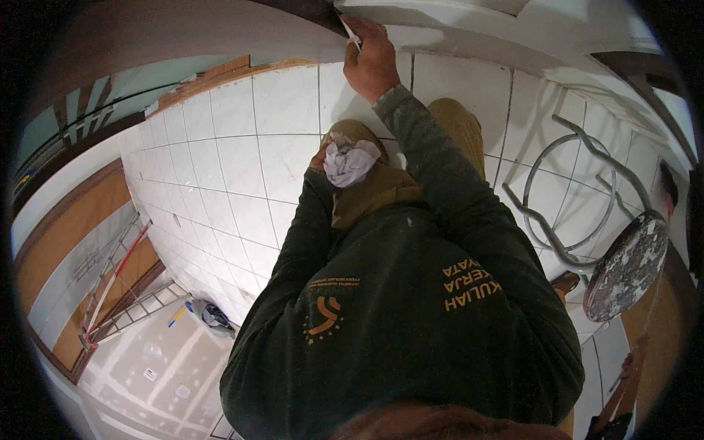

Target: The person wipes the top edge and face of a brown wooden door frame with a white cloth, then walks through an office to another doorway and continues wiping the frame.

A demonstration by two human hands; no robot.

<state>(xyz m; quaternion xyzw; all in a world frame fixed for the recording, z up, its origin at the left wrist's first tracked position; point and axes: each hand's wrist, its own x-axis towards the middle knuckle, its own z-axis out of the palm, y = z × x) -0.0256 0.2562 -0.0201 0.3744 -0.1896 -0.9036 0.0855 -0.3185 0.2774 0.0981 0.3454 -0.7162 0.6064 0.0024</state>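
Observation:
My right hand (370,62) is raised at the top of the view, pinching a thin, pale flat piece (352,37) against the lower end of a dark brown panel edge (293,22), beside white-painted trim (414,37). I cannot make out what the piece is. Lower down, my left hand (318,160) is closed round a crumpled white cloth (350,160), resting by my left knee. Much of that hand is hidden behind the cloth.
White floor tiles (286,161) lie under my khaki-trousered legs. At right stands a stool with curved metal legs and a paint-spattered round seat (623,268). A metal ladder (136,319) and a dark bag (213,319) show at lower left.

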